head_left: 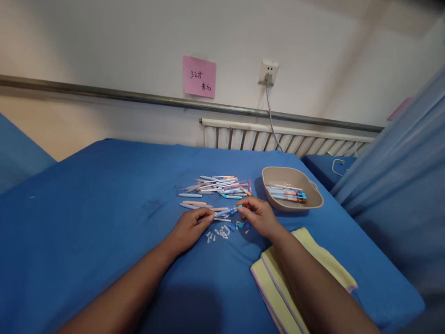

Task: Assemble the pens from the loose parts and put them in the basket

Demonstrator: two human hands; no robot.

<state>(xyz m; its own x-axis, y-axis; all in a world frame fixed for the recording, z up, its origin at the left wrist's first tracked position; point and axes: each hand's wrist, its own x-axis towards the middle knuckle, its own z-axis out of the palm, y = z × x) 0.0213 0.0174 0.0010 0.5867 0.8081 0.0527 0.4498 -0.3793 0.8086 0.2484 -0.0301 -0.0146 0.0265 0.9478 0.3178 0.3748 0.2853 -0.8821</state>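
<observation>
Between my two hands is a light-blue pen, held level above the blue cloth. My left hand pinches its left end, and my right hand pinches the blue right end. Just behind lie loose pen parts, white and pale tubes among them. Farther back is a pile of pens and barrels in white, blue and pink. In front of my fingers, small white cone-shaped tips are scattered, with several small blue pieces to their right.
A beige basket with several pens in it stands right of the pile. A folded yellow towel lies under my right forearm. Behind the blue-covered table are a radiator and a wall; a blue curtain hangs at right.
</observation>
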